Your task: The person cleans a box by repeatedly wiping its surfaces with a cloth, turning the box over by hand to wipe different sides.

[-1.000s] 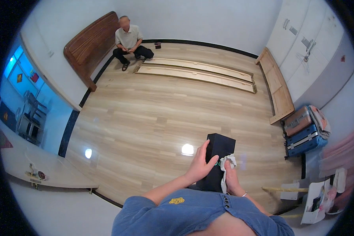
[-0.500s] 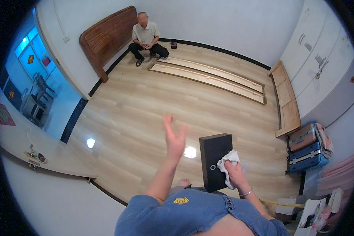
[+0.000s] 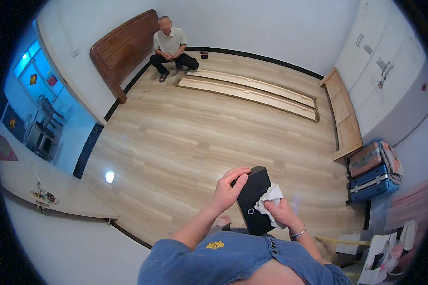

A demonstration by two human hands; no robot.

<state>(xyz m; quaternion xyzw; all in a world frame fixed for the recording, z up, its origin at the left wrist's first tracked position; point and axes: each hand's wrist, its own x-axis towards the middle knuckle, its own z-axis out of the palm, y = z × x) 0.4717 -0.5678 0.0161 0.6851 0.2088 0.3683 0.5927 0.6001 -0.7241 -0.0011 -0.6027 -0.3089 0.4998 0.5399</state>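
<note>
The left hand (image 3: 227, 192) grips a box (image 3: 252, 195), the right (image 3: 283, 213) clutches a cloth (image 3: 271, 194) partly covering it; rails (image 3: 247, 96) lie beyond, suitcases (image 3: 372, 173) rightward.

Box (image 3: 252, 198) black, pale ring mark (image 3: 251, 211) on its face; cloth (image 3: 271, 195) white; wearer's shirt (image 3: 190, 259) blue, yellow emblem (image 3: 215, 245); bracelet (image 3: 298, 232) silver; floor (image 3: 166, 156) light tan, streaky plank pattern; headboard (image 3: 123, 50) reddish brown; suitcases: one copper-pink (image 3: 364, 160), one blue (image 3: 367, 185) with silvery bands; curtain (image 3: 409, 204) pink
</note>
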